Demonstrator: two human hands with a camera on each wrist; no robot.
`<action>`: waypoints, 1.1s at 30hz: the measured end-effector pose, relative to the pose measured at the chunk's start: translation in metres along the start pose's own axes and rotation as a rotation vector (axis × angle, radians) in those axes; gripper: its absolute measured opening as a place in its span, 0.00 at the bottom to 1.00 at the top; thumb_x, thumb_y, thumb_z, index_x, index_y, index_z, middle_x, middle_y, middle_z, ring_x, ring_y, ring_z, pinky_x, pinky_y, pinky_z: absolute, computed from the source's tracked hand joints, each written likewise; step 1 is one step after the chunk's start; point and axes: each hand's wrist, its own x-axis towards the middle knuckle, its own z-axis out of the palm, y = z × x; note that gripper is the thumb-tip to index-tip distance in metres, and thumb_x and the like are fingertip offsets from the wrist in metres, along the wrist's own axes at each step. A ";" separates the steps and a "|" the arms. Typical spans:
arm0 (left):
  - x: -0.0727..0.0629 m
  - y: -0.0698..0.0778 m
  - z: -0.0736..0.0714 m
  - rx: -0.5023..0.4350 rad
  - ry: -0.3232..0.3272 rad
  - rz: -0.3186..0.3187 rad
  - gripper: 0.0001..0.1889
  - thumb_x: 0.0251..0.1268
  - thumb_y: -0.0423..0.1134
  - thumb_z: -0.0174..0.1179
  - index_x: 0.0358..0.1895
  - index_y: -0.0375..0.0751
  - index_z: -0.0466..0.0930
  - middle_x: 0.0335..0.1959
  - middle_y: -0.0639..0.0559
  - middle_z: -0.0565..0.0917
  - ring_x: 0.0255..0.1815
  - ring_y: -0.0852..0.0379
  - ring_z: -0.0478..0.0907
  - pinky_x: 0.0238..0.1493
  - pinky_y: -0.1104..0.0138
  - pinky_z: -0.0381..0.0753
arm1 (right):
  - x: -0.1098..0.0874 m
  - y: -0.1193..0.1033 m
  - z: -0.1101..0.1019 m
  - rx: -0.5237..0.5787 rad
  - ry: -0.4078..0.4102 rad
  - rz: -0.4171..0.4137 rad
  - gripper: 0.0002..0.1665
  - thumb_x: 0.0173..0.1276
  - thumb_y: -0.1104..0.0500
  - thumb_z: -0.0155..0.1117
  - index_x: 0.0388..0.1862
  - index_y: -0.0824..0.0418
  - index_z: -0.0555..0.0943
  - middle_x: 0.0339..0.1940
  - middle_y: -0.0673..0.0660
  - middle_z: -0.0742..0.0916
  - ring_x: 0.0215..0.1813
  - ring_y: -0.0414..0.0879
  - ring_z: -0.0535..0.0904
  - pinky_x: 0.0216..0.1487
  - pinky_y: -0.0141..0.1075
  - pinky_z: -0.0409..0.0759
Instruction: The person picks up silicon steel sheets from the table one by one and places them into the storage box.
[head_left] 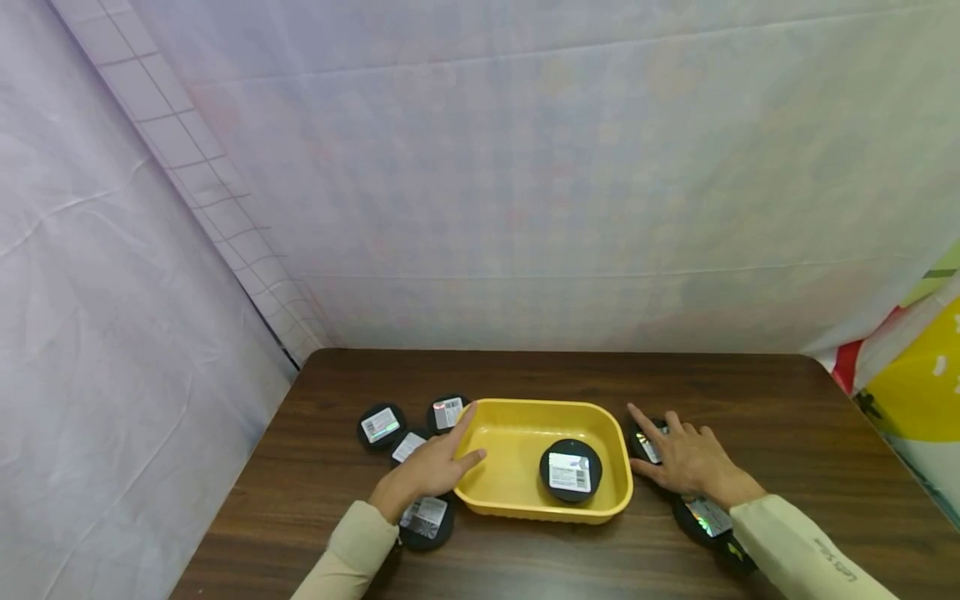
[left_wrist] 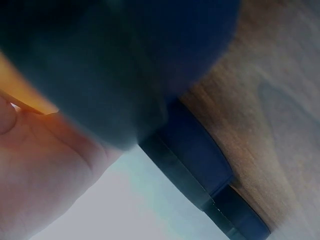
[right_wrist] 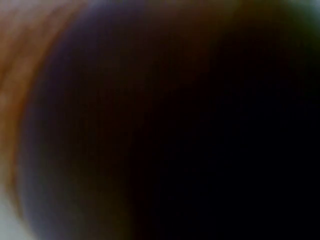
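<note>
Currently the yellow tray [head_left: 498, 454] sits near the middle of the dark wooden table [head_left: 795, 442], its long sides running left to right. One black round container [head_left: 570, 483] lies label-up in its right half, just off the near wall, while yellow floor shows to its left.

The left hand [head_left: 426, 467] lies at the tray's left end, index finger and thumb straight and spread apart over the rim; its other fingers are hidden, so whether they grip the wall cannot be told. The right hand [head_left: 690, 458] spreads wide over a labelled black disc [head_left: 647, 442] close beside the tray's right edge. That disc lies between thumb and index finger; any firm hold on it cannot be made out, since the right wrist view is dark and blurred.

Left of the tray, more black discs [head_left: 381, 427] cluster around the left hand, and one [head_left: 427, 525] is partly under the wrist. Near the right sleeve [head_left: 802, 542] another black disc [head_left: 705, 518] is partly covered.

A strip of wood runs between the tray's far rim and the table's far edge, where pale cloth [head_left: 525, 208] hangs. Broader wood stretches right of the right hand toward the slanting right edge.
</note>
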 end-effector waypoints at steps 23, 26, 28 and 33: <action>0.000 0.000 -0.002 0.013 0.003 -0.003 0.39 0.76 0.59 0.46 0.81 0.64 0.34 0.65 0.39 0.75 0.41 0.53 0.76 0.50 0.52 0.74 | 0.001 0.003 -0.003 0.022 0.081 0.015 0.47 0.68 0.29 0.54 0.78 0.51 0.59 0.40 0.64 0.76 0.38 0.57 0.79 0.35 0.53 0.72; 0.001 -0.001 -0.001 0.019 0.006 0.001 0.39 0.76 0.59 0.46 0.81 0.64 0.34 0.65 0.37 0.75 0.42 0.53 0.77 0.51 0.52 0.74 | 0.000 0.003 -0.005 0.029 0.081 0.020 0.48 0.69 0.28 0.53 0.78 0.51 0.59 0.41 0.65 0.77 0.40 0.58 0.79 0.37 0.54 0.72; 0.001 -0.001 -0.001 0.024 0.005 0.003 0.39 0.76 0.60 0.46 0.81 0.63 0.34 0.65 0.37 0.75 0.43 0.52 0.77 0.51 0.52 0.74 | -0.001 0.003 -0.005 0.030 0.082 0.022 0.48 0.69 0.28 0.52 0.78 0.51 0.59 0.41 0.64 0.77 0.40 0.58 0.79 0.37 0.54 0.72; 0.000 0.000 0.000 0.024 0.005 0.002 0.39 0.76 0.59 0.46 0.81 0.62 0.34 0.65 0.37 0.75 0.44 0.52 0.77 0.51 0.51 0.74 | -0.002 0.003 -0.007 0.023 0.101 0.022 0.47 0.69 0.28 0.51 0.78 0.51 0.60 0.41 0.65 0.77 0.40 0.57 0.78 0.37 0.53 0.71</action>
